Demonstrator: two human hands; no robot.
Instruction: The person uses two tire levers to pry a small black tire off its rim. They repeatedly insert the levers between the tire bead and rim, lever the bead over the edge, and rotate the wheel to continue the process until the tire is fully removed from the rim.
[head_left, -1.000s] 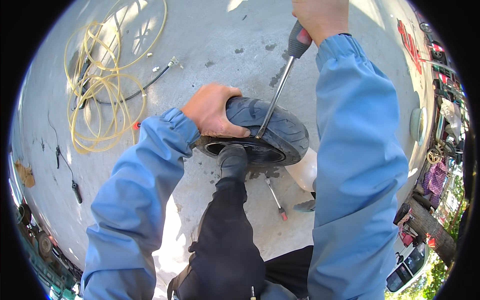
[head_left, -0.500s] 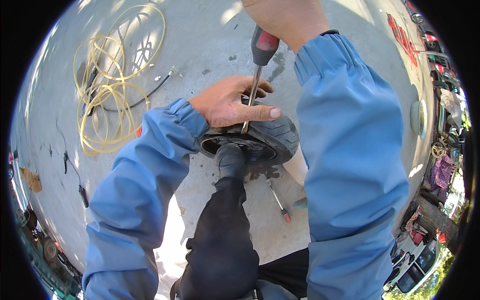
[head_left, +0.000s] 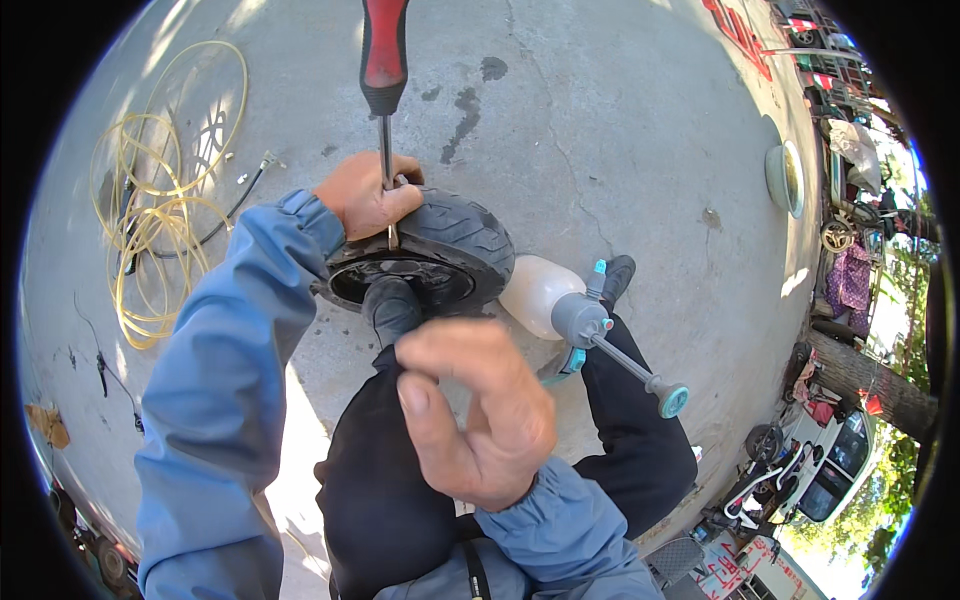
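My left hand (head_left: 355, 200) grips the upper side of a black tire (head_left: 465, 235) on a wheel, its fingers beside the steel shank of a red and black screwdriver (head_left: 385, 55). That screwdriver points up from between tire and black rim (head_left: 455, 285), its tip at the bead. A boot (head_left: 390, 315) is planted in the wheel's middle. My right hand (head_left: 470, 410) is in the foreground below the wheel, off the screwdriver, fingers loosely curled and thumb apart, with nothing visible in it. Right of the wheel lies a white pump sprayer (head_left: 530, 300) with grey and teal fittings.
Yellow hose coils (head_left: 160, 225) and a black hose (head_left: 235, 210) lie on the concrete at left. A round basin (head_left: 785, 180) stands at right, before a row of clutter, a tree trunk (head_left: 890, 390) and a white vehicle (head_left: 840, 460). My other leg (head_left: 630, 420) bends beside the sprayer.
My right hand has let go of the screwdriver and moved down toward me; the screwdriver stays in the tire. My left thumb has drawn in beside the shank. More of the sprayer shows.
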